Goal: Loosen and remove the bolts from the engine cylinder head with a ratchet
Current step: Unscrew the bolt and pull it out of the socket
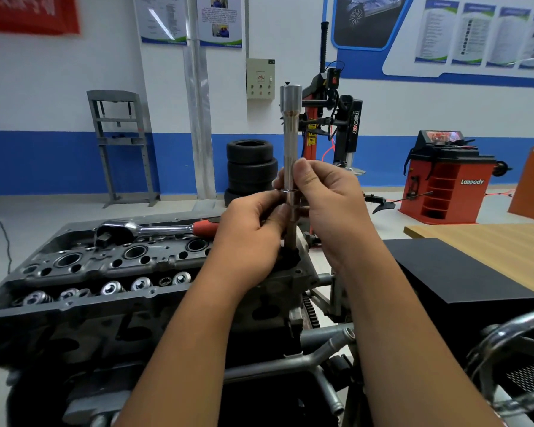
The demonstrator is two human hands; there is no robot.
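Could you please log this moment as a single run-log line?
hands: left hand and right hand grip upright extension bar | bar foot: at cylinder head | ratchet: lying on head, unheld

— What can't you make out from here?
— My left hand (253, 232) covers the ratchet (154, 231) grip. The socket extension's (291, 167) lower end is hidden. The wall posters (219, 20) blur; the cylinder head (105, 272) runs off left.

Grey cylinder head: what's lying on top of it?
On the grey cylinder head lies a chrome ratchet with a red handle, untouched. At its right end an upright steel extension bar stands, held by left hand and right hand. Its lower tip is hidden.
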